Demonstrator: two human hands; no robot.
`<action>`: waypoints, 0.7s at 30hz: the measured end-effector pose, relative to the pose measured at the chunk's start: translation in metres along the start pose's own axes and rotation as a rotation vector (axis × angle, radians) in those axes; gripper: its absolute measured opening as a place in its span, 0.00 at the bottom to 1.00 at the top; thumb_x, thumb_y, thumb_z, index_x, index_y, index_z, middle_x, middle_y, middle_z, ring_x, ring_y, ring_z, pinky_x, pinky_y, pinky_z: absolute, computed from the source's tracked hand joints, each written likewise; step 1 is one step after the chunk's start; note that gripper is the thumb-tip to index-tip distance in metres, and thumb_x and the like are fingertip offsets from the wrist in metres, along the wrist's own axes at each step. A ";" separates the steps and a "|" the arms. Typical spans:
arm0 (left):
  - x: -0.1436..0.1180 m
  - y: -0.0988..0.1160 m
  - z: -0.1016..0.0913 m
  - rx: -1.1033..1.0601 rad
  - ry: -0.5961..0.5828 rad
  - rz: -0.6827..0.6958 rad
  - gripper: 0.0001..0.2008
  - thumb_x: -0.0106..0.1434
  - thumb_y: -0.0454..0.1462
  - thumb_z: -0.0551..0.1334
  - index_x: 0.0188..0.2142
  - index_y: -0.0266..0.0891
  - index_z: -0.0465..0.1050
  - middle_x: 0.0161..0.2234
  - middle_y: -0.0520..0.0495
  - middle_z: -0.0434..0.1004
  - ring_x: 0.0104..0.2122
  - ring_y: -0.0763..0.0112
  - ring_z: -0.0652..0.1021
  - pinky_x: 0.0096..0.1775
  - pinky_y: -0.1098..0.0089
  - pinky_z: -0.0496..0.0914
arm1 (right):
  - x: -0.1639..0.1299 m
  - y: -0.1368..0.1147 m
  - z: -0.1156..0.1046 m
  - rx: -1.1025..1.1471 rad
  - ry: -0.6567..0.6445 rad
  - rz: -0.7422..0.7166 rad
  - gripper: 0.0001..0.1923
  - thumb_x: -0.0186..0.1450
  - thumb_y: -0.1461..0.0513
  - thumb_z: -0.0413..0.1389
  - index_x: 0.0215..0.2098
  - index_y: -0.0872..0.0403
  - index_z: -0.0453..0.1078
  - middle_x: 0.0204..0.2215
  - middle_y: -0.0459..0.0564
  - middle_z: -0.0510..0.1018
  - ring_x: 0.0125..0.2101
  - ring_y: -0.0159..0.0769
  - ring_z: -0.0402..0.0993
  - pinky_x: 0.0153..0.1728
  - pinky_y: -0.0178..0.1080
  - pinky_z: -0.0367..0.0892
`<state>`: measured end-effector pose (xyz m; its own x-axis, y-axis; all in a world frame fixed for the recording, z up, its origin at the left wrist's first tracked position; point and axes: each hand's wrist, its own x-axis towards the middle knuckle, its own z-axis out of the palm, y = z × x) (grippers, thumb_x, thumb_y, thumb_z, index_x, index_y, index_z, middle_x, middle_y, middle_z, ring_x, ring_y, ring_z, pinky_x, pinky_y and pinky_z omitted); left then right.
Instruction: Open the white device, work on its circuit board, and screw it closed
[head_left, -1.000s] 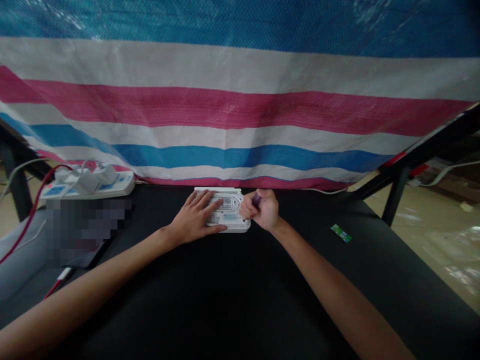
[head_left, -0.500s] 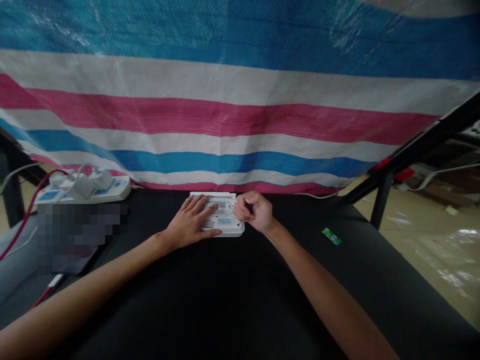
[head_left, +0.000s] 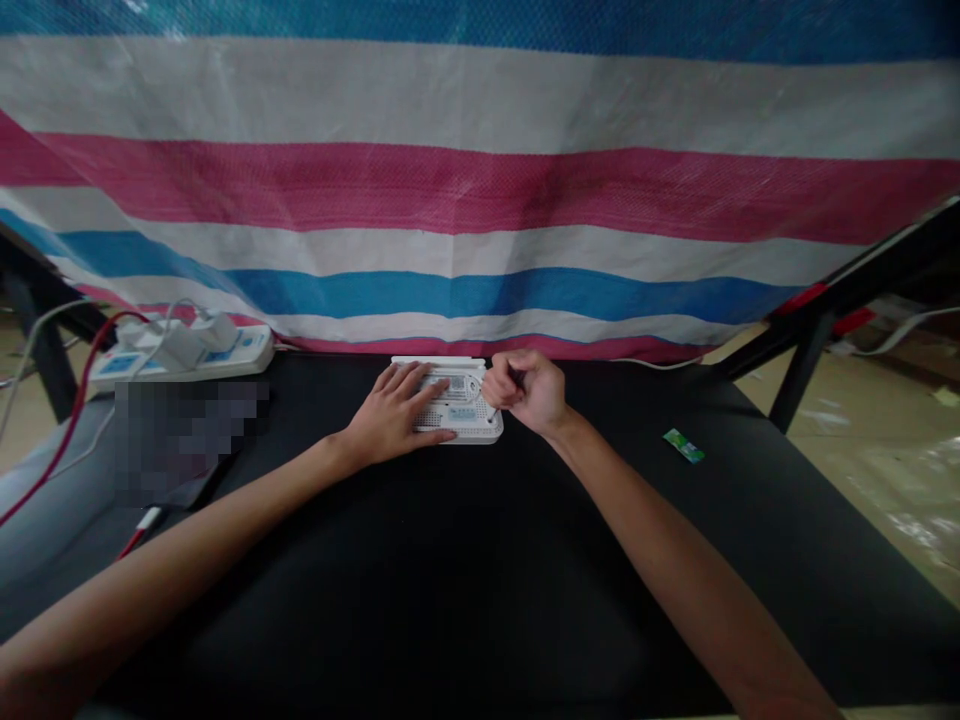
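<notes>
A flat white plastic device (head_left: 480, 434) with vent holes and a pale label lies near the back edge of the black table. My left hand (head_left: 394, 412) rests flat on its left part, fingers spread. At the device's right side my right hand (head_left: 529, 390) is closed, with thumb and fingers pressed together. A thin white cord (head_left: 474, 384) curves over the device beside these fingers. Whatever the right fingers pinch is hidden by the hand.
A white power strip (head_left: 259, 350) with plugs stands at the back left. Before it lies a dark, partly blurred-out flat object (head_left: 187, 445), with a red cable (head_left: 135, 540) nearby. A small green packet (head_left: 683, 446) lies to the right. A striped sheet (head_left: 450, 190) hangs behind the table (head_left: 420, 580).
The view has tilted down and shifted a little, so everything sits slightly higher and further right in the picture. Both hands keep their places at the device.
</notes>
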<state>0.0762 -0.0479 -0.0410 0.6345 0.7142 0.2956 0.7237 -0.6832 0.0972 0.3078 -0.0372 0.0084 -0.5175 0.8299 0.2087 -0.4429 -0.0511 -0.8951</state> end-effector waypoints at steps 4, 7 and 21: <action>0.000 0.000 0.001 -0.027 0.022 -0.008 0.39 0.61 0.63 0.56 0.64 0.43 0.62 0.65 0.38 0.59 0.64 0.45 0.60 0.64 0.45 0.51 | 0.000 -0.004 -0.002 -0.006 -0.023 0.018 0.17 0.56 0.54 0.51 0.14 0.52 0.61 0.09 0.39 0.52 0.11 0.27 0.46 0.16 0.33 0.48; 0.000 0.000 0.002 -0.048 0.033 -0.009 0.39 0.61 0.62 0.57 0.64 0.43 0.62 0.65 0.37 0.59 0.64 0.45 0.60 0.64 0.44 0.51 | 0.000 -0.006 -0.003 -0.013 -0.039 0.027 0.16 0.57 0.54 0.50 0.15 0.52 0.60 0.09 0.39 0.53 0.12 0.27 0.48 0.16 0.34 0.49; 0.000 -0.001 0.001 0.001 0.002 -0.002 0.40 0.62 0.63 0.54 0.65 0.42 0.61 0.66 0.36 0.58 0.65 0.46 0.60 0.65 0.46 0.50 | -0.002 -0.006 -0.007 -0.046 -0.159 -0.018 0.15 0.59 0.54 0.57 0.21 0.56 0.71 0.16 0.43 0.65 0.18 0.31 0.62 0.23 0.37 0.58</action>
<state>0.0760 -0.0473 -0.0416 0.6330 0.7150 0.2969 0.7248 -0.6821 0.0971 0.3165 -0.0342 0.0105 -0.6210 0.7317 0.2810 -0.4208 -0.0088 -0.9071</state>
